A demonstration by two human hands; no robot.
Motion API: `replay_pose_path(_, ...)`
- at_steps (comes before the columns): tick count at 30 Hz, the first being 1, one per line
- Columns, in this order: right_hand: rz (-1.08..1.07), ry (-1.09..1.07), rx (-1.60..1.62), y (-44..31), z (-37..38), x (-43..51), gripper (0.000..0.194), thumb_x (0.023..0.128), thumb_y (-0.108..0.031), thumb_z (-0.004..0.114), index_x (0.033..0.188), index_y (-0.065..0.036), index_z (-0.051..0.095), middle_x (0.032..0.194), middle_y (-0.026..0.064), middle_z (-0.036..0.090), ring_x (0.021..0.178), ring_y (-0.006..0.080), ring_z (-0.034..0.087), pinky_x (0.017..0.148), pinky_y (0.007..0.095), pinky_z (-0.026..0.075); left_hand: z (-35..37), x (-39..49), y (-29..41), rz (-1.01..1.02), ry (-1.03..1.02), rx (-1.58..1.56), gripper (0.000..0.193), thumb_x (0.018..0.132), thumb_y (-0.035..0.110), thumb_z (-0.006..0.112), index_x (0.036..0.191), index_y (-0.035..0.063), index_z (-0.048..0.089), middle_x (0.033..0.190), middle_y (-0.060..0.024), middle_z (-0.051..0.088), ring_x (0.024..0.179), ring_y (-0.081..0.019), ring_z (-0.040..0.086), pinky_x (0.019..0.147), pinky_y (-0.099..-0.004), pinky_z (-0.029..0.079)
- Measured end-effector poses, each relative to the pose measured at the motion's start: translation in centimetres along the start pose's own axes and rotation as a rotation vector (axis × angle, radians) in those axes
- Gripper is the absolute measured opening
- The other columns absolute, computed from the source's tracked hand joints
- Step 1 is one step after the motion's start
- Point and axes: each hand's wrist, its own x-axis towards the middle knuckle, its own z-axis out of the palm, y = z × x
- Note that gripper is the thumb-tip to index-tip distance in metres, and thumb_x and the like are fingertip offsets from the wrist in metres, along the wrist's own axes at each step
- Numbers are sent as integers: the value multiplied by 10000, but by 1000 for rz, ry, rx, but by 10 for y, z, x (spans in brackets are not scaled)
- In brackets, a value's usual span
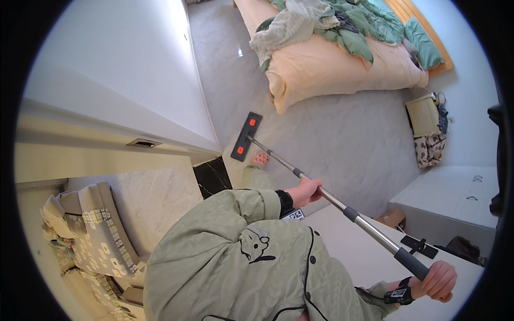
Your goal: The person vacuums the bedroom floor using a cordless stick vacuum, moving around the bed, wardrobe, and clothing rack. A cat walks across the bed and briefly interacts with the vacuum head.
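Note:
A flat mop runs diagonally across the view, its steel telescopic pole (335,202) fitted with dark grey collars. My left hand (307,192) is closed around the middle of the pole. The grip at the pole's upper end is in my right hand (439,281), at the lower right. The rectangular black mop head (246,136) with two orange-red tabs lies on the grey tiled floor (333,132). Close beside it is my foot in a pink clog (261,158). Both wrists wear black straps. Whether a pad is under the mop head is hidden.
A bed (341,68) with a peach sheet and a rumpled green quilt (381,28) stands ahead. White panelling (120,88) borders the left, near a black threshold (213,176). A floral sofa (104,232) is lower left. Right are a nightstand (423,116) and white cabinet (449,192).

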Motion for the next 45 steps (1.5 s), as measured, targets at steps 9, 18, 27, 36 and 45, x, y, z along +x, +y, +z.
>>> replay_pose_path(9, -89, 499, -216, 31, 21, 8, 480, 910, -350, 439, 477, -150, 386, 400, -22, 445, 324, 126, 398, 477, 237, 413, -11, 22, 62, 211, 60, 17, 135, 820, 136, 584, 757, 46, 505, 709, -69, 565, 618, -158, 566, 512, -289, 460)
replay_pose_path(18, 120, 716, -170, 245, 30, 46, 140, 868, -152, 530, 795, -81, 433, 775, 87, 518, 815, 236, 513, 993, 512, 352, -45, 59, 191, 473, 4, -279, 80, 836, 63, 558, 798, -7, 556, 740, -119, 609, 649, -225, 612, 567, -331, 528)
replay_pose_path(27, 271, 498, -128, 343, 38, 71, 89, 796, -38, 524, 816, -73, 444, 892, 148, 597, 1052, 323, 536, 1042, 528, 289, -119, 108, 267, 579, 287, -242, 67, 805, 28, 606, 779, -25, 573, 681, -112, 581, 568, -228, 588, 494, -352, 507)
replay_pose_path(36, 201, 422, -52, 343, 27, 69, 88, 731, -68, 528, 675, -43, 465, 740, 122, 565, 819, 284, 544, 980, 528, 338, -125, 86, 267, 473, 372, -73, 115, 807, 133, 606, 753, 38, 567, 644, -95, 577, 487, -226, 557, 433, -341, 478)
replay_pose_path(45, 91, 267, -144, 180, 10, 38, 72, 537, -7, 439, 576, -61, 412, 528, 49, 446, 449, 201, 416, 519, 337, 350, -110, 89, 172, 409, 403, 42, 166, 784, 203, 602, 846, 66, 532, 726, -74, 542, 601, -199, 549, 505, -324, 452)
